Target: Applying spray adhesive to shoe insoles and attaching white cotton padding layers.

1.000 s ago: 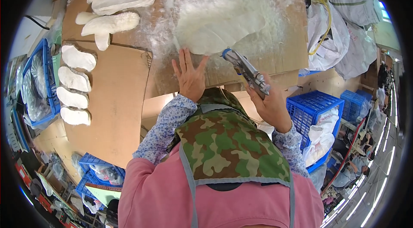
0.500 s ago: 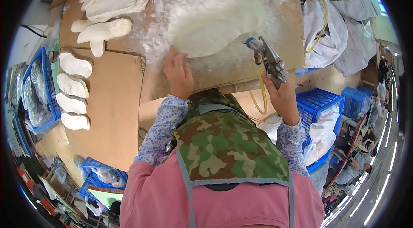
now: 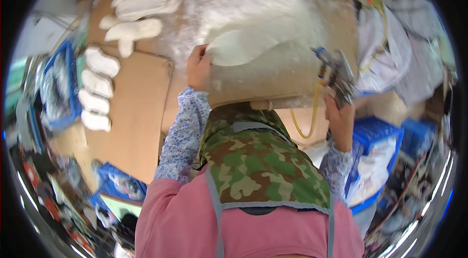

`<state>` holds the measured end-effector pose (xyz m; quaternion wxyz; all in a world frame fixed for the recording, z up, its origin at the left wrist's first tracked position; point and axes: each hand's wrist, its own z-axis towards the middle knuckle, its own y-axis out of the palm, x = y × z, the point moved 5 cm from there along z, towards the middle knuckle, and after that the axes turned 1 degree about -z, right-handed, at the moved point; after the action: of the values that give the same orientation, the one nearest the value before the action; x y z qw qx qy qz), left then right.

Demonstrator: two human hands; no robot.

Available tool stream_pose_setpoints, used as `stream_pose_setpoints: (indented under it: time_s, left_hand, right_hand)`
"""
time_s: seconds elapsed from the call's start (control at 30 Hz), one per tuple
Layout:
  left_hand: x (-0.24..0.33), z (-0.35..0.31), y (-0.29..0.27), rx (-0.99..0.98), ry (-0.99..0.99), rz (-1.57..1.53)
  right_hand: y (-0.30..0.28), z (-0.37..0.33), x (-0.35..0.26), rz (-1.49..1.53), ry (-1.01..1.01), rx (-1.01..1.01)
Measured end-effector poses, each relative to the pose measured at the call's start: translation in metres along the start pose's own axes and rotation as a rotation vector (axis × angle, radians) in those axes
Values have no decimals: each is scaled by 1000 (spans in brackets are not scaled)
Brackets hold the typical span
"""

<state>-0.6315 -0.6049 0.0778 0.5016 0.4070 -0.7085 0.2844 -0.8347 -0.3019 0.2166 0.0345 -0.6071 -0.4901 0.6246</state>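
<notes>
Spray gun [image 3: 337, 75] and right hand [image 3: 340, 120] have shifted right since the earlier frames, so the gun now stands well apart from the white piece [image 3: 239, 48], whose near edge it almost met a second ago. Left hand [image 3: 199, 70] has changed too: it lay flat at that edge, and its fingers are now bent in at the piece's left end, grasping it between thumb and fingers. Right-hand fingers are wrapped around the gun's handle, though blur hides how they sit.

One gun, one yellow hose [image 3: 315, 107] looping down from it, and one large white piece are at the hands. The piece lies on the fibre-dusted cardboard [image 3: 253, 82], ahead of the wearer; its long axis runs left to right, its right end leaning slightly far. The gun's nozzle points far and left.

Four short white pieces [image 3: 96, 82] form a column on the left, each lying roughly left to right. Beyond them lies one fuzzy piece [image 3: 139, 29], crossing other white shapes, and farther still a stack of long white pieces [image 3: 148, 2], too blurred to count.
</notes>
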Motion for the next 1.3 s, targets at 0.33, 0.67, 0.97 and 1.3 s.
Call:
stream_pose_setpoints:
  time_s: [0.33, 0.67, 0.97, 1.3]
  left_hand:
    - [50, -125, -157, 178, 11, -240]
    - [-36, -237, -476, 539, -146, 104]
    - [-68, -164, -692, 833, -92, 159]
    - [-97, -118, -805, 1110, -507, 1011]
  right_hand:
    - [15, -4, -7, 266, -110, -210]
    - [54, -43, -76, 142, -166, -279]
    - [112, -81, -126, 7, -141, -237]
    - [138, -90, -141, -129, -13, -268]
